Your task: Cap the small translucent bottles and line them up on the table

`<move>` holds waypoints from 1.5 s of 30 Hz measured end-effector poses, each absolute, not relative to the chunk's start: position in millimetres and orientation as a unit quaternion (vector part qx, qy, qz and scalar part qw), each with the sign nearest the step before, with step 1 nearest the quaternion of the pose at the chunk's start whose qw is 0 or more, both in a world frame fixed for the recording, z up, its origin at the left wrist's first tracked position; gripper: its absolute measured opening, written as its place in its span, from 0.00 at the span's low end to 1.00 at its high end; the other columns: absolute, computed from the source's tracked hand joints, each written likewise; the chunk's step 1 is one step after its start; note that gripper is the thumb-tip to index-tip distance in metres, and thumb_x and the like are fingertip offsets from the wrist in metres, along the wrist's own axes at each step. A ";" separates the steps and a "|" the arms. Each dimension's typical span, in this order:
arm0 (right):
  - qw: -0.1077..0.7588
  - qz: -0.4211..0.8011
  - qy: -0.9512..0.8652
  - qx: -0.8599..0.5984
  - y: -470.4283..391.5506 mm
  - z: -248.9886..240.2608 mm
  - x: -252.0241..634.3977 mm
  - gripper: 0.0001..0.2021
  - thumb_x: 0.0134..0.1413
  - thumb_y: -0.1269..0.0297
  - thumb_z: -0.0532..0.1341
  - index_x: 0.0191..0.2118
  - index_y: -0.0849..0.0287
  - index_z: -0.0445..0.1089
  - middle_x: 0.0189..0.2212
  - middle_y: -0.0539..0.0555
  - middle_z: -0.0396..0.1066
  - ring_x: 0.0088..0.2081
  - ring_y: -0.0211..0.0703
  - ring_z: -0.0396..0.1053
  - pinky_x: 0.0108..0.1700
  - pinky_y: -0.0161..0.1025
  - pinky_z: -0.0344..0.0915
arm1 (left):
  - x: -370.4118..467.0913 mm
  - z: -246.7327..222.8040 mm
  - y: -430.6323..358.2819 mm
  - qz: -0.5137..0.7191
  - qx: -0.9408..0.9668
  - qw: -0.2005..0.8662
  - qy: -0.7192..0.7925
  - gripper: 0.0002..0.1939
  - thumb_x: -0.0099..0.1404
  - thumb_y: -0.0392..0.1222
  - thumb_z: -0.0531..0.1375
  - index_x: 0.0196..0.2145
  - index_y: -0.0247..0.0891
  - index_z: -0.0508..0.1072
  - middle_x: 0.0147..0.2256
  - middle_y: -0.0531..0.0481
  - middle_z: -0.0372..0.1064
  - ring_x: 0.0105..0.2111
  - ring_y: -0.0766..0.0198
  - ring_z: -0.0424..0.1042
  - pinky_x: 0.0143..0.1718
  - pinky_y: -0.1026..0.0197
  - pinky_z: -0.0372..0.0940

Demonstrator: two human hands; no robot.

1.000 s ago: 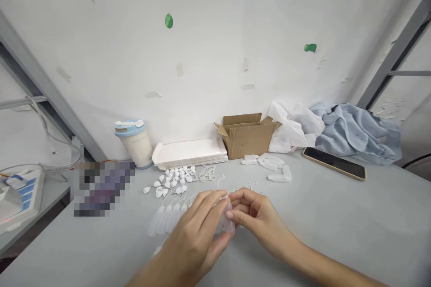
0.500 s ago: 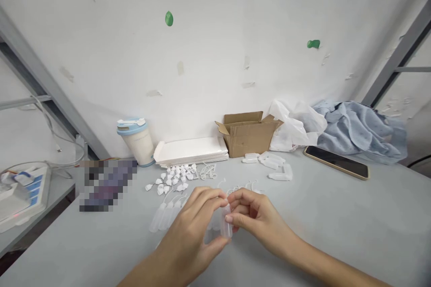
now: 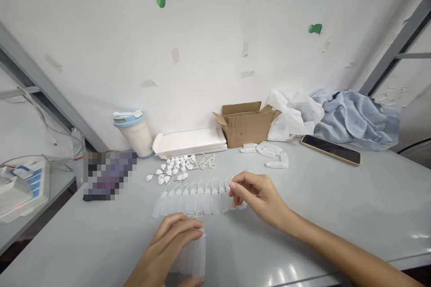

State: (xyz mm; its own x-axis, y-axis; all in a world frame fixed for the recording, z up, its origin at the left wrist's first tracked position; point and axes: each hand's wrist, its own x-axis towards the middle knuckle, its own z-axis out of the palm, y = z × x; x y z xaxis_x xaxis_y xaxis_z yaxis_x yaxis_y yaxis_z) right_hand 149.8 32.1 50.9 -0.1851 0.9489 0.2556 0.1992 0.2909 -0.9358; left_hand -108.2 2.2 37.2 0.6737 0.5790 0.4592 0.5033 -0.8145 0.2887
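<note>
My left hand (image 3: 170, 251) is low at the front, its fingertips and thumb at opposite ends of a translucent plastic tube (image 3: 200, 255). More such tubes lie side by side under that hand, partly hidden. My right hand (image 3: 254, 190) hovers by the right end of a row of translucent tubes with thin string loops (image 3: 186, 202). Its thumb and index finger are pinched together; whether a string is between them I cannot make out. The hand covers part of the row's right end.
White caps (image 3: 175, 166) and loose strings (image 3: 206, 161) lie behind the row. Farther back stand a lidded cup (image 3: 136, 136), white flat boxes (image 3: 190, 141) and an open carton (image 3: 247, 128). Loose clear tubes (image 3: 269, 149), a phone (image 3: 332, 150), a plastic bag (image 3: 292, 116) and blue cloth (image 3: 357, 119) are right.
Both hands were together on one tube. My left hand has moved down and left with the tube to the group in front. My right hand has let go and shifted slightly right and up.
</note>
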 end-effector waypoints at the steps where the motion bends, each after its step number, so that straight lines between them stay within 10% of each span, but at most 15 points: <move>1: 0.463 0.400 -0.658 -0.439 32.3 50.1 149.9 0.14 0.59 0.57 0.56 0.30 0.62 0.68 0.23 0.52 0.71 0.24 0.37 0.71 0.27 0.34 0.67 | -108.9 34.5 1.6 0.268 0.913 0.080 0.295 0.26 0.54 0.36 0.65 0.50 0.42 0.64 0.47 0.45 0.72 0.50 0.53 0.67 0.48 0.56 0.68; 11: 0.461 0.350 -0.679 -0.452 36.6 48.2 153.0 0.13 0.59 0.60 0.56 0.28 0.61 0.68 0.23 0.51 0.71 0.23 0.36 0.71 0.24 0.31 0.65 | -110.3 35.5 -1.0 0.187 0.908 0.226 0.299 0.28 0.49 0.34 0.67 0.48 0.46 0.66 0.49 0.48 0.70 0.51 0.53 0.65 0.50 0.56 0.65; 45: 0.461 0.277 -0.714 -0.448 35.4 50.7 154.8 0.11 0.59 0.65 0.56 0.27 0.61 0.69 0.19 0.50 0.70 0.21 0.34 0.69 0.18 0.26 0.59 | -115.7 35.3 8.9 0.119 0.904 0.197 0.360 0.26 0.59 0.47 0.63 0.55 0.49 0.64 0.56 0.47 0.61 0.59 0.49 0.54 0.55 0.48 0.62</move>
